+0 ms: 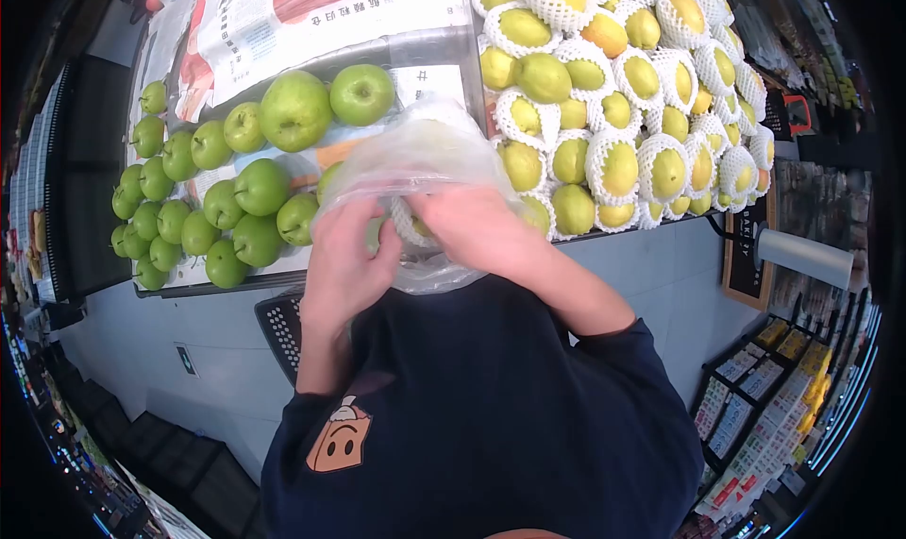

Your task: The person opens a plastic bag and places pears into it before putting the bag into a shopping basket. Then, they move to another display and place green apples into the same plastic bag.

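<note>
grey tiled floor borders a produce desk, partly lined with printed paper; green apples lie left, yellow fruits in white foam nets right. translucent plastic bag, thin and crumpled, is at the front edge between them, foam net showing at its mouth. left hand curves there; right hand reaches in; fingers partly veiled, grasp cannot be told. floor separates desk from right-hand shelf rack.
</note>
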`<control>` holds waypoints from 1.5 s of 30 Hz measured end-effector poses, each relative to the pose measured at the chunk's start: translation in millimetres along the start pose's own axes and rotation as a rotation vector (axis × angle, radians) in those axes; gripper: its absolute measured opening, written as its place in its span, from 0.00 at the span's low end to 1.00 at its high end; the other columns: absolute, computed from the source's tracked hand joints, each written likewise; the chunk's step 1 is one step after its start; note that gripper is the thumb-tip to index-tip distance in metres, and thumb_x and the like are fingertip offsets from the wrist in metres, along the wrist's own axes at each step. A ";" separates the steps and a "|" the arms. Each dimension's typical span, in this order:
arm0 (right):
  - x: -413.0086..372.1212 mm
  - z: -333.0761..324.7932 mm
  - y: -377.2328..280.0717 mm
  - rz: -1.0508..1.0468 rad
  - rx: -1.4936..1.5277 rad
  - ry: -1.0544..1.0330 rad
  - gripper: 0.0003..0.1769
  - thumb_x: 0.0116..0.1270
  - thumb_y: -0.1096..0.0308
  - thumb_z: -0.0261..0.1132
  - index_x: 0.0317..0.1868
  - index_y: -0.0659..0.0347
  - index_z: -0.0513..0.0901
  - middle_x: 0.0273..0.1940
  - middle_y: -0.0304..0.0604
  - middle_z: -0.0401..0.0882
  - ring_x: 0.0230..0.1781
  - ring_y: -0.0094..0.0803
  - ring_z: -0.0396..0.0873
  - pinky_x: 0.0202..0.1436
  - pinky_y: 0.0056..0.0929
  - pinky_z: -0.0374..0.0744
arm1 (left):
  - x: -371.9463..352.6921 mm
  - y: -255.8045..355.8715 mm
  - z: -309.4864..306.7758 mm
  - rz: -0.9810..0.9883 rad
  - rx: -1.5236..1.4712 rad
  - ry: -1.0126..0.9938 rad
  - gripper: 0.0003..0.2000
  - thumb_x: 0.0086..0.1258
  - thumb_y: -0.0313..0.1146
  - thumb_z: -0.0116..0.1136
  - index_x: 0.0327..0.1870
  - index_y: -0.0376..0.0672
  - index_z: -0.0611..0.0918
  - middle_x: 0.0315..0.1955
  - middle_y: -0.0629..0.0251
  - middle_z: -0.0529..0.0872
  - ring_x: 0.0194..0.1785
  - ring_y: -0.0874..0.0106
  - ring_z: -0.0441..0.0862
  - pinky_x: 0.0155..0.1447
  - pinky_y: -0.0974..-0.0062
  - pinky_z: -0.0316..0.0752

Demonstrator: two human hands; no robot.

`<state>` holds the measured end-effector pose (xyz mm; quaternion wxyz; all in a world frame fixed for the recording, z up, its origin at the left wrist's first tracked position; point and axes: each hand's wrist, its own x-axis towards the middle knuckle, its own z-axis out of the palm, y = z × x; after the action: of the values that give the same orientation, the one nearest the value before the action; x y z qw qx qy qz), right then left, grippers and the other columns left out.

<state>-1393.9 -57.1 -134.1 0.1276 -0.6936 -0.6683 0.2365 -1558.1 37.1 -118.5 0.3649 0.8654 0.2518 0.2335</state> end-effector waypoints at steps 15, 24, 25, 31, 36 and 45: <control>-53.3 -43.9 -17.9 0.009 0.488 0.334 0.43 0.50 0.65 0.80 0.66 0.60 0.71 0.56 0.50 0.79 0.57 0.40 0.81 0.59 0.37 0.79 | 10.2 6.7 -11.0 0.112 -0.477 -0.247 0.44 0.46 0.39 0.84 0.66 0.34 0.73 0.64 0.53 0.79 0.64 0.62 0.79 0.64 0.65 0.74; -58.6 -33.8 -8.7 0.197 1.412 0.380 0.35 0.70 0.61 0.69 0.70 0.66 0.64 0.54 0.42 0.77 0.44 0.20 0.79 0.32 0.19 0.80 | 7.4 4.3 10.8 -0.234 -0.976 -0.251 0.38 0.60 0.32 0.76 0.70 0.31 0.70 0.59 0.58 0.82 0.61 0.73 0.80 0.53 0.80 0.78; -60.3 -34.2 -6.1 0.210 1.395 0.355 0.35 0.70 0.60 0.69 0.70 0.66 0.64 0.54 0.42 0.77 0.43 0.21 0.79 0.32 0.19 0.80 | 6.5 2.4 13.0 -0.252 -1.005 -0.253 0.35 0.63 0.32 0.74 0.70 0.30 0.70 0.58 0.59 0.82 0.60 0.75 0.80 0.52 0.81 0.78; -61.5 -30.0 1.4 0.183 1.333 0.346 0.34 0.72 0.58 0.68 0.70 0.67 0.66 0.54 0.43 0.79 0.44 0.21 0.80 0.31 0.18 0.80 | 2.7 -8.6 13.2 -0.466 -1.055 -0.282 0.34 0.68 0.36 0.70 0.70 0.28 0.69 0.59 0.57 0.82 0.61 0.73 0.80 0.51 0.81 0.79; -58.5 -32.0 7.9 0.275 1.327 0.317 0.34 0.76 0.47 0.58 0.71 0.65 0.67 0.53 0.43 0.80 0.39 0.22 0.82 0.27 0.16 0.80 | 7.9 11.8 18.5 -0.010 -0.645 -0.133 0.46 0.51 0.41 0.81 0.70 0.30 0.68 0.63 0.53 0.79 0.65 0.64 0.78 0.58 0.73 0.78; -66.4 -38.6 7.5 0.238 1.352 0.178 0.37 0.77 0.42 0.55 0.71 0.67 0.69 0.34 0.43 0.82 0.22 0.23 0.80 0.24 0.21 0.76 | 7.3 -1.1 23.3 -0.137 -0.862 -0.163 0.42 0.53 0.43 0.81 0.66 0.31 0.71 0.58 0.56 0.82 0.59 0.68 0.81 0.63 0.69 0.77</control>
<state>-1367.7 -117.9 -94.2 0.5595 -0.5471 -0.2805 0.5558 -1539.1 30.3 -132.3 0.7257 0.6311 0.1585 0.2235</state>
